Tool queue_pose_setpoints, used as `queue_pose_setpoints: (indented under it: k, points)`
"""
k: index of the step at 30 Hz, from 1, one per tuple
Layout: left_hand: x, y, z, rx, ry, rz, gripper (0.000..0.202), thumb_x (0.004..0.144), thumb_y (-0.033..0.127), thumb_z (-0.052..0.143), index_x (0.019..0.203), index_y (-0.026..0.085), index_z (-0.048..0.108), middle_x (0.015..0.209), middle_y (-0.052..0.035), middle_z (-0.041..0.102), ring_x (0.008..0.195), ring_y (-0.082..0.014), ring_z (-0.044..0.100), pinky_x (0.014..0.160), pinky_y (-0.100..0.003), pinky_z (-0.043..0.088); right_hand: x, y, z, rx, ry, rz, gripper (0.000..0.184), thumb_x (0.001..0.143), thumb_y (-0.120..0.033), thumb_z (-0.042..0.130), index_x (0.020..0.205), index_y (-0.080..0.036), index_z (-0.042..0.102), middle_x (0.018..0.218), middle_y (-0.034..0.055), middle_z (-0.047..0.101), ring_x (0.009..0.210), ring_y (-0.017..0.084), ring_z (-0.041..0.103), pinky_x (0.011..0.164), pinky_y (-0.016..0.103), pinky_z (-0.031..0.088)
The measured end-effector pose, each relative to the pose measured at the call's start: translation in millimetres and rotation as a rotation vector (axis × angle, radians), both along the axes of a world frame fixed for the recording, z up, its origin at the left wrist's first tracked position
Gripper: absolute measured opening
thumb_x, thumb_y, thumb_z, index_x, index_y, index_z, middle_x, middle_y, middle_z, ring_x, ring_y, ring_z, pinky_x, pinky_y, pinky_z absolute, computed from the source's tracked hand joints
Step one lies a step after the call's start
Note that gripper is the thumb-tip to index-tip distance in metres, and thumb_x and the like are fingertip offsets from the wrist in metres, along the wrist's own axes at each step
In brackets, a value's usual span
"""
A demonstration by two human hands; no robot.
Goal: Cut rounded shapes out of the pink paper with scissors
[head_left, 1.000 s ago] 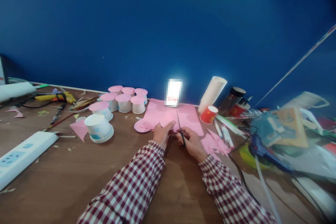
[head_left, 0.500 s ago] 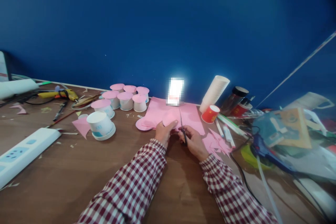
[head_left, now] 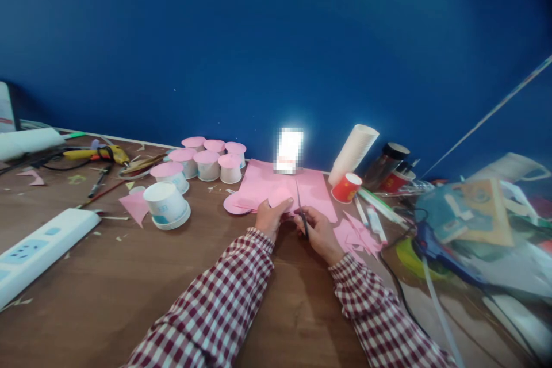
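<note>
My left hand [head_left: 271, 216] pinches a piece of pink paper [head_left: 282, 196], its thumb lying on top. In my right hand [head_left: 318, 231] is a pair of scissors [head_left: 300, 201], fingers round the dark handles and blades pointing away from me beside the paper's right edge. Behind both hands a larger pink sheet [head_left: 254, 178] lies on the table, and the held piece blends into it in colour. Pink paper discs [head_left: 235, 204] rest left of my left hand. Pink offcuts [head_left: 357, 237] are heaped right of my right hand.
Several paper cups topped with pink discs [head_left: 207, 157] stand at left, near a bare white cup [head_left: 164, 201]. A power strip [head_left: 47, 247] and yellow glue gun [head_left: 114, 153] lie farther left. At right are stacked cups [head_left: 354, 149], a red cup [head_left: 346, 187] and a blue glue gun [head_left: 444, 253].
Hardly anything differs. The scissors have tilted very slightly in my right hand, and the whole view has shifted a touch. Both hands stay in place.
</note>
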State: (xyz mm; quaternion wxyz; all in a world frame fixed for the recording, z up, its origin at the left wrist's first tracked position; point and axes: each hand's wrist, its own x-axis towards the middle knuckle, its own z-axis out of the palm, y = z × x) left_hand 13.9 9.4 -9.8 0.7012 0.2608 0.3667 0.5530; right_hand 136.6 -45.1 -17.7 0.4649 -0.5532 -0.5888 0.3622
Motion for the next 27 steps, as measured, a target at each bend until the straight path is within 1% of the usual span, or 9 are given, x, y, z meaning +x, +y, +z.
queue_pose_setpoints:
  k: [16,27]
  points:
    - [0.8,2.4,-3.5,-0.002,0.003,0.019,0.037,0.05,0.022,0.081,0.079,0.009,0.063,0.066,-0.0031,0.063,0.055,-0.0105,0.056,0.047,-0.022,0.046,0.3,-0.9,3.7,-0.01,-0.021,-0.007,0.031,0.081,-0.044,0.057,0.096,-0.016,0.058,0.057,-0.0024,0.052,0.051,0.013,0.052,0.049,0.025,0.044]
    - [0.3,1.5,-1.7,0.007,-0.017,0.008,0.039,0.051,0.023,0.081,0.083,0.009,0.063,0.07,-0.0045,0.065,0.057,-0.0119,0.058,0.048,-0.023,0.048,1.2,-0.3,1.3,-0.017,-0.017,-0.006,0.031,0.081,-0.043,0.057,0.097,-0.016,0.058,0.058,-0.0023,0.053,0.051,0.013,0.052,0.048,0.023,0.043]
